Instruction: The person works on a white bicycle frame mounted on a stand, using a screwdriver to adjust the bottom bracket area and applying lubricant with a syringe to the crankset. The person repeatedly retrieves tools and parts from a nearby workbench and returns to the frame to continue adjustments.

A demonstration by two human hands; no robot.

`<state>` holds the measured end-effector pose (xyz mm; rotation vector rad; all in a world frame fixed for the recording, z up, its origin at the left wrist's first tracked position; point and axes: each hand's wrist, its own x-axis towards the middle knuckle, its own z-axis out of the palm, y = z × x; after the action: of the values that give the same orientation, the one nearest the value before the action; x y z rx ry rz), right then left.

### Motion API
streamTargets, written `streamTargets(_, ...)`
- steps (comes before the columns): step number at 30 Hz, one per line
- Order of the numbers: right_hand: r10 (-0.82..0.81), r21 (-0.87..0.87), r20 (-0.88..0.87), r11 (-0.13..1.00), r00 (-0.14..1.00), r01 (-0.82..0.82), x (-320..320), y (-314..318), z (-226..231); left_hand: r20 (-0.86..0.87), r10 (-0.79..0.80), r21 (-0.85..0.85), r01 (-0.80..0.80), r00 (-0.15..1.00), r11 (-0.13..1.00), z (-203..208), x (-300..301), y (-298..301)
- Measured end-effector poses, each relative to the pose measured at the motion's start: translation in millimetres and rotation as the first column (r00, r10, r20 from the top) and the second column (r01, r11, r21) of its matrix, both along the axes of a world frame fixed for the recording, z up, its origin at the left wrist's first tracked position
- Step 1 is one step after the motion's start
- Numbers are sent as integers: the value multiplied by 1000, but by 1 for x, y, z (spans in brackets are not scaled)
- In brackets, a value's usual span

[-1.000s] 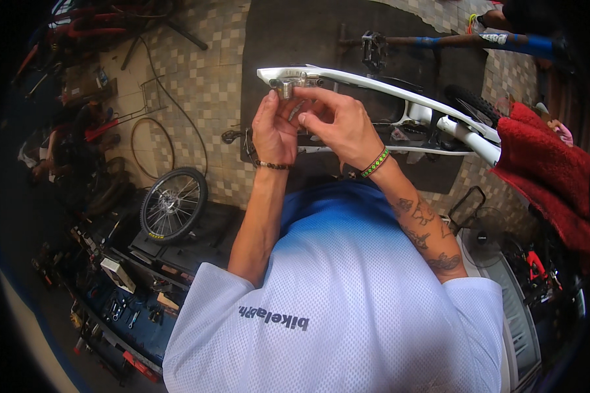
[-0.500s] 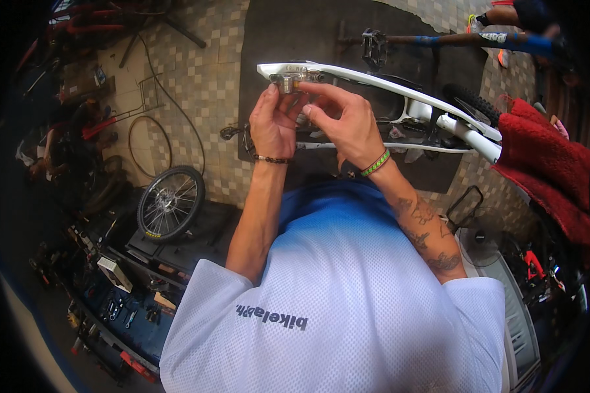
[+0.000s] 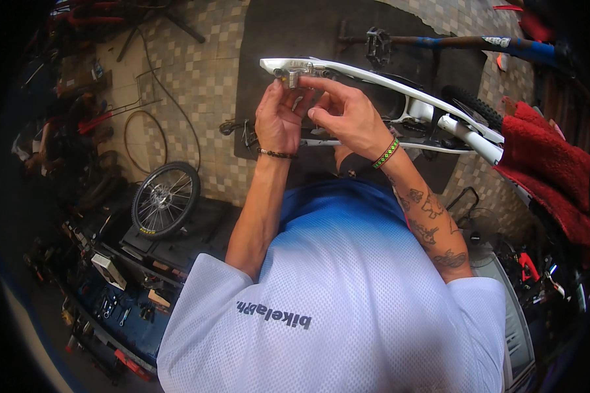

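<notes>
A white bicycle frame (image 3: 400, 88) stretches from upper middle to the right, its rear end pointing left. At that end sits a small silver metal fitting (image 3: 292, 76). My left hand (image 3: 276, 118) pinches this fitting from below with thumb and fingers. My right hand (image 3: 344, 114) is just to its right, fingertips curled on the frame end beside the fitting. A dark bracelet rings my left wrist, a green patterned band my right.
A dark mat (image 3: 295, 39) lies under the frame on checkered tiles. A small spoked wheel (image 3: 165, 200) leans at left by a tool tray (image 3: 121, 304). A red cloth (image 3: 547, 177) hangs at right. A blue bike with a pedal (image 3: 439, 40) lies at the top.
Both hands stay at the frame end; the fingers have shifted slightly around the silver fitting. The view has tilted a little.
</notes>
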<state>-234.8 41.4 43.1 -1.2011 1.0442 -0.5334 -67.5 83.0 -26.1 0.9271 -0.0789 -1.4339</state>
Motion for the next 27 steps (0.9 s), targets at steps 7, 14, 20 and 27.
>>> streamTargets(7, 27, -48, -84, 998, 996, -31, -6, 2, 11, -91, -49, 56, 54, 995, 997, 4, 8, -2)
streamTargets(14, 19, -46, -51, 999, 999, -21, -7, 6, 6, -65, -58, 78, 63, 996, 995, 12, 6, -5)
streamTargets(20, 39, -36, -15, 999, 999, -39, -9, 5, 6, 24, -49, 51, 48, 999, 998, 12, 5, 0)
streamTargets(27, -171, -37, 78, 984, 982, 174, -8, -3, 8, 51, -18, 42, 16, 999, 999, 14, -1, -1)
